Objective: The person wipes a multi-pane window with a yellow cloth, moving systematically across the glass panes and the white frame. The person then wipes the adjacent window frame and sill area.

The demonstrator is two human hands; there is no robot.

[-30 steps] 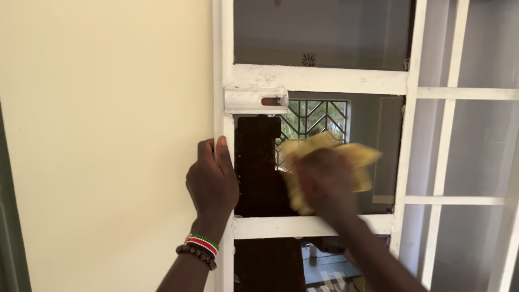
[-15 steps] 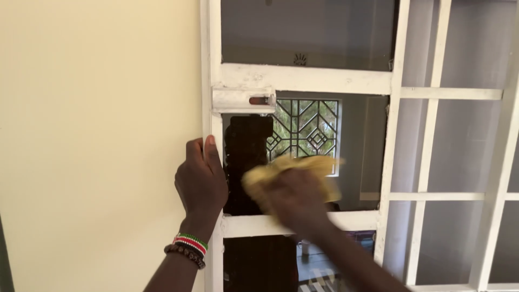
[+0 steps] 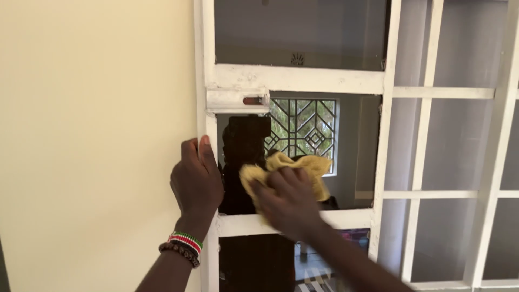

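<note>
My right hand [image 3: 286,203] presses a crumpled yellow cloth [image 3: 311,167] flat against a glass pane [image 3: 351,151] of a white-framed window, low in the pane and just above the white crossbar [image 3: 346,218]. My left hand [image 3: 195,184] grips the left upright of the white window frame [image 3: 201,70] beside the same pane; beaded bracelets sit on that wrist. A white latch [image 3: 237,100] is fixed on the frame just above the pane's left corner. The glass reflects a patterned window grille and a dark figure.
A cream wall [image 3: 92,135] fills the left half of the view. More white-framed panes [image 3: 454,140] with pale curtain behind them continue to the right. Another pane [image 3: 297,32] sits above the top crossbar.
My right hand has swept the yellow cloth down and to the left across the pane. The view has shifted slightly right. My left hand stays on the frame.
</note>
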